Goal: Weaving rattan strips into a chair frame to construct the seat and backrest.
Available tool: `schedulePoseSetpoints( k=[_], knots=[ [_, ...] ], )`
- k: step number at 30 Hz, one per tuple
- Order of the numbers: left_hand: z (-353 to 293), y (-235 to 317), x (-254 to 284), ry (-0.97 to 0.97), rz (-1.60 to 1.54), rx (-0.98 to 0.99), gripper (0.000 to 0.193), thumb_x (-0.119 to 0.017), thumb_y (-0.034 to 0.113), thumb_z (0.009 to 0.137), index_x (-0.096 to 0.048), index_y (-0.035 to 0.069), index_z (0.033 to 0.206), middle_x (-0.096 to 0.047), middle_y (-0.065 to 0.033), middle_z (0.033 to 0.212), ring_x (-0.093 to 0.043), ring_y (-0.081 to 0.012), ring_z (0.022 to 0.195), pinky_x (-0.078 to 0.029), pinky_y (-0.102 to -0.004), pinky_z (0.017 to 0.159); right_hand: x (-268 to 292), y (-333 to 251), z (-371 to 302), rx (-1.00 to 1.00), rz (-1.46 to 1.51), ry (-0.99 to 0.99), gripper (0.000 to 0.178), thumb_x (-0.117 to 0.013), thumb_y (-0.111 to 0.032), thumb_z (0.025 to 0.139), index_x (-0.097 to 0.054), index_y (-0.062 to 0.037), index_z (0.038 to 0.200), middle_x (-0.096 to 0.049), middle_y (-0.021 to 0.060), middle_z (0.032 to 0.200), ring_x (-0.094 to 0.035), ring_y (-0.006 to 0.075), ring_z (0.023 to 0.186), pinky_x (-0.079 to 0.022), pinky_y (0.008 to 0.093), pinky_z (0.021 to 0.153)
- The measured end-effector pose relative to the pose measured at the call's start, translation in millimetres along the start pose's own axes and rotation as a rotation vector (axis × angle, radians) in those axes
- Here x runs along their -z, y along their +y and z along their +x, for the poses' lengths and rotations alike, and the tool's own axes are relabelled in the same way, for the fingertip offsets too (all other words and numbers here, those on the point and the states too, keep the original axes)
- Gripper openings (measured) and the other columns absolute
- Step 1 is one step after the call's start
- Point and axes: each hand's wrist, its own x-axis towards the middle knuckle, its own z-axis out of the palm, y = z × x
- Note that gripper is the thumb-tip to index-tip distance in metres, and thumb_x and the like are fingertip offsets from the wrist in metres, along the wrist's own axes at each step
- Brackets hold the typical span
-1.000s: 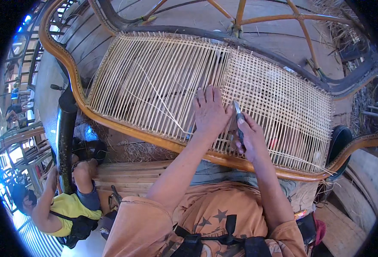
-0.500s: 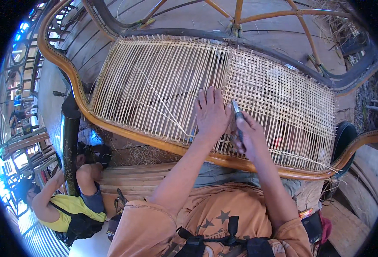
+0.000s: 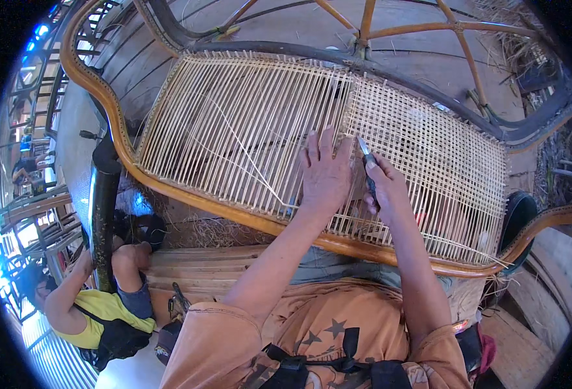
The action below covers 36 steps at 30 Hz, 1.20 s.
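A cane panel [image 3: 234, 123] stretches across a curved wooden frame [image 3: 221, 211]. Its left part has strands running mostly one way, with a few loose strands lying across, while the right part [image 3: 428, 129] is a woven grid. My left hand [image 3: 327, 172] lies palm down on the strands beside the bar between the two parts, fingers stretched toward the far side. In my right hand [image 3: 386, 188] is a knife [image 3: 366, 155] with a dark handle, its short blade pointing away from me over the woven grid, just right of my left fingers.
Dark rails and brown poles [image 3: 422, 29] of the furniture stand beyond the panel. At the lower left sits a person in a yellow top [image 3: 91, 318], near a dark post [image 3: 106, 188]. A dark green round container [image 3: 521, 220] is by the frame's right end.
My right hand has moved the knife slightly up and to the right. My left hand has shifted a little to the right, its fingers more spread.
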Motion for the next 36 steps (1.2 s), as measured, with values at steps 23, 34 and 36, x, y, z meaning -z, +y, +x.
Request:
schedulePoseSetpoints(
  k=[23, 34, 36],
  knots=[
    [-17.1, 90.8, -22.2, -0.064, -0.074, -0.179, 0.031, -0.062, 0.024, 0.081, -0.062, 0.01, 0.109, -0.045, -0.0108, 0.128, -0.034, -0.0353, 0.126, -0.027, -0.0514, 0.101, 108.2, 30.4, -52.1, 0.095, 0.069, 0.093, 0.029, -0.049, -0.021, 0.095, -0.053, -0.0043, 0.119, -0.044, -0.0012, 0.056, -0.038, 0.0082, 0.036, -0.028, 0.0227, 0.031],
    [-18.0, 113.0, -19.9, -0.118, -0.09, -0.18, 0.031, -0.061, 0.02, 0.081, -0.061, 0.007, 0.109, -0.041, -0.0116, 0.13, -0.033, -0.0361, 0.127, -0.029, -0.0523, 0.101, 117.3, 22.4, -51.0, 0.086, 0.092, 0.12, 0.034, -0.05, -0.022, 0.094, -0.051, -0.0051, 0.124, -0.045, -0.0012, 0.057, -0.037, 0.0079, 0.037, -0.027, 0.0232, 0.032],
    [-17.3, 120.0, -22.5, -0.133, -0.071, -0.154, 0.031, -0.061, 0.019, 0.081, -0.06, 0.007, 0.109, -0.041, -0.0123, 0.13, -0.032, -0.0361, 0.127, -0.029, -0.0519, 0.101, 115.9, 19.2, -54.6, 0.098, 0.095, 0.086, 0.03, -0.046, -0.019, 0.096, -0.053, -0.0007, 0.118, -0.047, -0.0006, 0.056, -0.038, 0.0083, 0.036, -0.029, 0.0236, 0.031]
  ],
)
